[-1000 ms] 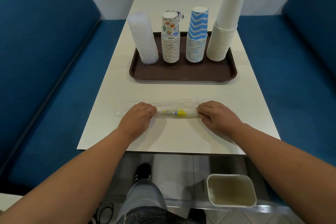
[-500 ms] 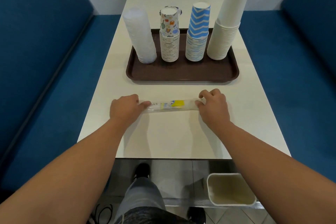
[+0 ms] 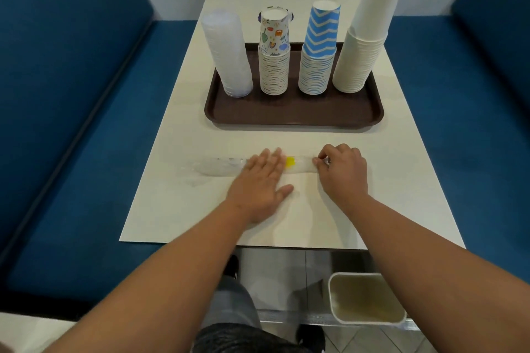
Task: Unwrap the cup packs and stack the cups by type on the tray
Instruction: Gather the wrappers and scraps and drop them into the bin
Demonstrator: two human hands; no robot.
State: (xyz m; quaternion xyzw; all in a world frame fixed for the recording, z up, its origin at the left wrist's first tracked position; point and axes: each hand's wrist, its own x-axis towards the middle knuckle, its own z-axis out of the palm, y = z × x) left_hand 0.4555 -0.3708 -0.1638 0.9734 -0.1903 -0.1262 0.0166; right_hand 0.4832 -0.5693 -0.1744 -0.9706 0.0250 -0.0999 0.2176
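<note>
A rolled clear plastic wrapper [image 3: 218,167] with a yellow mark [image 3: 290,161] lies across the table in front of the brown tray [image 3: 292,112]. My left hand [image 3: 259,180] rests flat and spread on the roll's middle. My right hand [image 3: 342,170] pinches the roll's right end with curled fingers. On the tray stand a clear plastic cup stack [image 3: 228,51], a patterned cup stack [image 3: 274,51], a blue zigzag cup stack [image 3: 318,47] and a tall white cup stack [image 3: 365,28].
Blue bench seats [image 3: 86,123] flank the pale table [image 3: 286,215] on both sides. A beige bin [image 3: 365,298] stands on the floor below the table's near right edge. My legs and shoes show under the table.
My left hand has moved right along the roll and flattened onto its middle, leaving the left end uncovered. My right hand stays at the right end. The view has moved closer.
</note>
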